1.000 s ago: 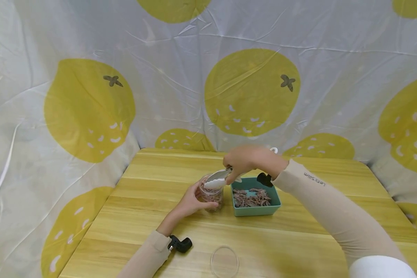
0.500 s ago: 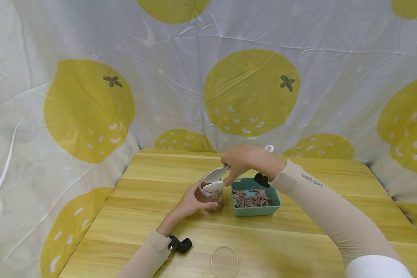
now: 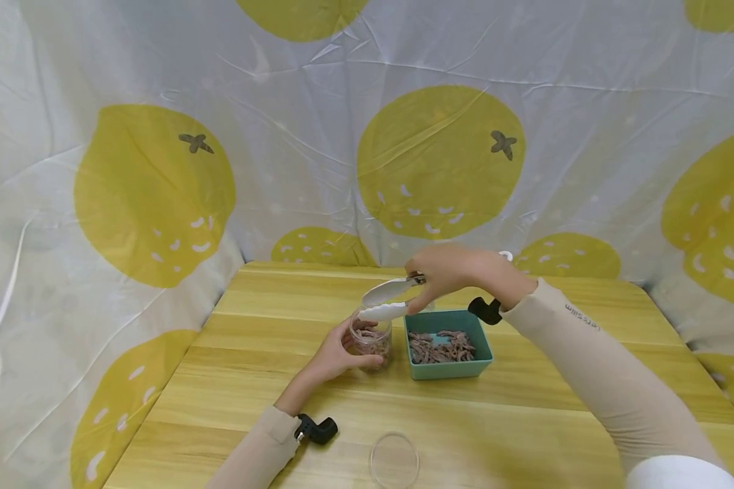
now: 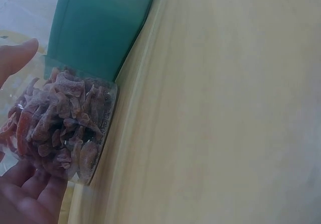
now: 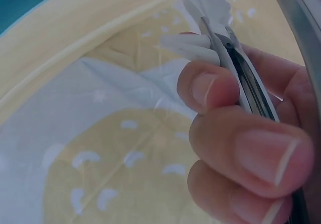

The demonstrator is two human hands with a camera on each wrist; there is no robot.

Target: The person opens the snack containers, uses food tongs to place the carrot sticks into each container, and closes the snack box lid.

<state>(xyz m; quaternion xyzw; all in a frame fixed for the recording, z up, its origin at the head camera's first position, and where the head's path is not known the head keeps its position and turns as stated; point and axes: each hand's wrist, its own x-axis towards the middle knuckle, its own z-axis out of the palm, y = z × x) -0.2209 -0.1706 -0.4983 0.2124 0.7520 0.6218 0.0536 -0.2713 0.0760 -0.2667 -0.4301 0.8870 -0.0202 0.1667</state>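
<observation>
My left hand (image 3: pixel 332 356) grips a clear round jar (image 3: pixel 373 348) standing on the table, its thumb along the near side. Brownish, dusty-looking dried strips (image 4: pixel 62 118) fill much of the jar in the left wrist view. With my right hand (image 3: pixel 449 268) I hold white-tipped metal tongs (image 3: pixel 388 291) just above the jar's mouth. The tongs' ends are spread apart, and no strip shows between them. In the right wrist view, fingers (image 5: pixel 246 148) curl around the tongs' metal arms. Right of the jar, a teal rectangular box (image 3: pixel 452 370) contains more strips (image 3: pixel 431 352).
Near the front of the wooden table (image 3: pixel 251 394) lies a thin clear disc (image 3: pixel 394 460), perhaps a lid. A lemon-patterned cloth (image 3: pixel 281 136) hangs behind and at both sides. Black wrist cameras (image 3: pixel 321 430) sit at both wrists.
The tongs have risen out of the jar and their ends have spread wider. My right hand has moved slightly right and up. My left hand and the jar stay put.
</observation>
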